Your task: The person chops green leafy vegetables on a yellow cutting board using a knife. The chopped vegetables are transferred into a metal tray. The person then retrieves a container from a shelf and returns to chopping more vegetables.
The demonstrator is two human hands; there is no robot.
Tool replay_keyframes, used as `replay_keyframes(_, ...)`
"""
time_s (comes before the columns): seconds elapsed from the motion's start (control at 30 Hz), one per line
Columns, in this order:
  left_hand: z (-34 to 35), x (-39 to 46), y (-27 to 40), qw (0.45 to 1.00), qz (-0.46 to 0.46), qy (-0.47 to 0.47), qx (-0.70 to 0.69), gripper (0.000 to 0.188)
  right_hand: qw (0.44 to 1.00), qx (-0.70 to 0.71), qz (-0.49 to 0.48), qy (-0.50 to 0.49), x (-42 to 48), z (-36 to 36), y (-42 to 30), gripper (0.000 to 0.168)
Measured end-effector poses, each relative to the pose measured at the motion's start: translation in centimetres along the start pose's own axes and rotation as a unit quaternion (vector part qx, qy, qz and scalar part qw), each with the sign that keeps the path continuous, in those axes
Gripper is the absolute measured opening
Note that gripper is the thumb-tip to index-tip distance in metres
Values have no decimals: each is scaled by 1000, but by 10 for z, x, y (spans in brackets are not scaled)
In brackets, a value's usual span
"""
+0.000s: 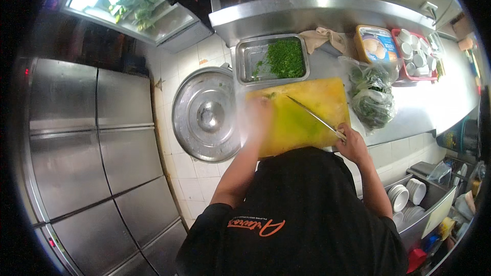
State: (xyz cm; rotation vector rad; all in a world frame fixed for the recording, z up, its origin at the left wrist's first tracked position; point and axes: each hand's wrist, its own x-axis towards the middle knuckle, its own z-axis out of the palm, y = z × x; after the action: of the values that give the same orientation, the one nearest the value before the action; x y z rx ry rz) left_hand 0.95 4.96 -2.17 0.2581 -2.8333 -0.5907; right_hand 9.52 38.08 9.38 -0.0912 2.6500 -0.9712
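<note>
My right hand (352, 143) grips the handle of a kitchen knife (312, 115), whose blade lies slantwise over a yellow cutting board (330, 92), tip pointing to the far left. Motion blurs my left hand (261, 113) over the board's left side, so its fingers cannot be made out. A small bit of green (271, 95) shows at that hand's far edge. The board's middle has a green stain. Just beyond the board, a rectangular steel tray (247, 61) holds a heap of finely chopped green herbs (285, 58), mostly on its right side.
Right of the board lie plastic bags of leafy greens (372, 101). Behind them stand a plastic tub (376, 44) and a red basket (402, 73) of small white cups. A cloth (324, 40) lies beside the tray. Left of the counter is a large round metal lid (191, 122).
</note>
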Motion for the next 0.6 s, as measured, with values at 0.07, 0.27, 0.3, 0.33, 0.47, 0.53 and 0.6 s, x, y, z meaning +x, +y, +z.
replay_keyframes(0.07,7,-16,-12,998,35,-12,49,22,999,12,-21,-27,-5,-2,-10,35)
replay_keyframes(0.27,-10,-12,-7,993,106,18,-45,13,994,-11,-89,-66,11,17,-48,40)
replay_keyframes(0.3,-20,-10,2,993,99,26,-53,11,994,-26,-80,-73,15,16,-56,40)
replay_keyframes(0.33,-24,-9,6,993,92,32,-61,11,993,-41,-72,-79,17,16,-60,40)
replay_keyframes(0.47,-24,-4,12,990,95,67,-79,11,989,-73,-102,-75,23,17,-56,40)
replay_keyframes(0.53,-14,-5,6,986,124,87,-65,12,989,-68,-84,-98,23,13,-57,41)
replay_keyframes(0.6,-11,-3,5,991,110,58,-58,14,988,-77,-86,-105,25,10,-59,42)
